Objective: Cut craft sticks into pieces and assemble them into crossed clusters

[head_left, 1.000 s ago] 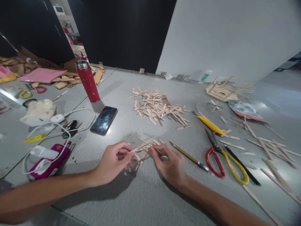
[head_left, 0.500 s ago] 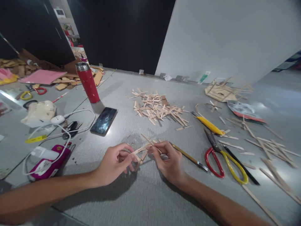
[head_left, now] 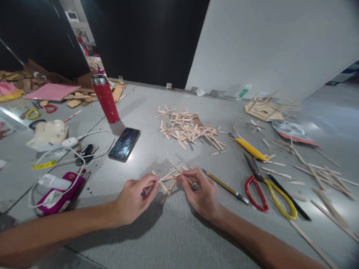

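Note:
Between my hands is a small framework of thin wooden sticks, joined at angles, low over the grey table. My left hand pinches the near-left end of a narrow wooden stick that slants up to the right across the framework. The fingers of my right hand are closed on the framework's right side, where several stick ends meet; the fingertips hide the exact joint. Just beyond lies a heap of short cut wooden sticks. A yellow-brown pencil-like tool lies right of my right hand.
Scissors with red and yellow handles and a yellow cutter lie at right, among loose sticks. A phone, a red bottle and a purple power bank with white cables stand or lie at left. A stick structure sits far right.
My left hand has shifted slightly left, its fingers now closed together on the narrow stick's end. More of the framework's left side shows. My right hand stays nearly in place.

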The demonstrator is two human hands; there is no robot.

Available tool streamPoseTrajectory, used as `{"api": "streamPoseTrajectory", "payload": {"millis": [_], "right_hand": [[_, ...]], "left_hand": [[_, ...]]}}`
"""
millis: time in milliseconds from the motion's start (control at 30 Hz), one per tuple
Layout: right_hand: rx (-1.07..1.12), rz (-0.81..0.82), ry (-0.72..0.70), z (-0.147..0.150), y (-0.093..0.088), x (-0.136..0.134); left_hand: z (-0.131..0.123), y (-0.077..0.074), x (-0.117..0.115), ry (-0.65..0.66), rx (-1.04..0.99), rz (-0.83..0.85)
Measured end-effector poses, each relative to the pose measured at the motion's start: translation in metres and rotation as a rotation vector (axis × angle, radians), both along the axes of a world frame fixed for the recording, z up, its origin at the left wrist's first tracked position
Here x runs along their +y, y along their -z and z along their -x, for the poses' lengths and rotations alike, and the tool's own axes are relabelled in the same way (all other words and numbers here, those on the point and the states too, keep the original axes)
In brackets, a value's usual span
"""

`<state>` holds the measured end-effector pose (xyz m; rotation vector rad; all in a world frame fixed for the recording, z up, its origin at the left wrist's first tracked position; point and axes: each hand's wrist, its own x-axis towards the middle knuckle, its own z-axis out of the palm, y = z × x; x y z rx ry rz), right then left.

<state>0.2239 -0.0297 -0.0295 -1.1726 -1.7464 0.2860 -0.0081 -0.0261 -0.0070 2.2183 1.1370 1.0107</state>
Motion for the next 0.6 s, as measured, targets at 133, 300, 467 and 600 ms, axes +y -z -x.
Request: {"api": "streamPoseTrajectory", "payload": {"millis": [133, 300, 467, 600], "right_hand": [[-0.03, 0.007, -0.029, 0.0001, -0.0008, -0.0001], [-0.035, 0.011, -0.02, 0.0006, 0.0005, -0.0006], [-0.024, 0.021, -0.032, 0.0004, 0.0004, -0.0007], [0.01, 0.035, -0.088, 0.0004, -0.0005, -0.0012]], "left_hand": [[-0.0002, 0.001, 0.0003, 0.002, -0.017, -0.068], [-0.0007, 0.0008, 0.0, 0.027, -0.057, -0.035], [-0.0023, -0.0021, 0.0026, -0.032, -0.152, 0.157], [-0.0022, -0.0014, 0.0047, -0.097, -0.166, 0.199]]}}
